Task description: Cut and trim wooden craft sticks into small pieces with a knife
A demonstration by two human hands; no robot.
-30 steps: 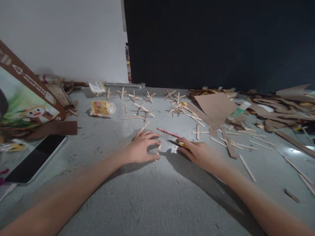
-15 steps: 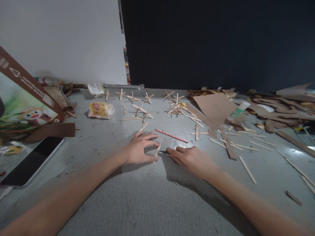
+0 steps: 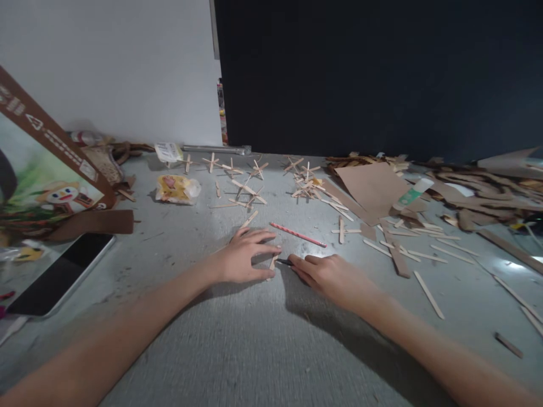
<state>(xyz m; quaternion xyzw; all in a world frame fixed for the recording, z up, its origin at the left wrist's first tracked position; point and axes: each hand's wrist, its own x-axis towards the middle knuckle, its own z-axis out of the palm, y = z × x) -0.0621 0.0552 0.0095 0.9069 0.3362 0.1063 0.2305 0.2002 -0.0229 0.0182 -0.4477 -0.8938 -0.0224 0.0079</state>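
Note:
My left hand (image 3: 244, 257) rests on the grey table (image 3: 254, 350), thumb and fingers curled round a short wooden stick (image 3: 274, 262) and pinning it flat. My right hand (image 3: 328, 274) is closed on a dark-tipped cutter (image 3: 285, 262); its tip touches the stick's right side. A red pencil (image 3: 297, 234) lies just beyond both hands.
Glued stick crosses (image 3: 250, 189) and loose sticks (image 3: 428, 285) litter the far and right table. Brown cardboard sheets (image 3: 373, 186) and scraps pile at the right, with a glue tube (image 3: 411, 192). A tablet (image 3: 61, 271), printed box (image 3: 42, 181) and snack packet (image 3: 177, 188) sit at the left.
My right hand has slid left from beside the pencil, bringing the cutter's tip up to the stick. My left hand has stayed on the stick.

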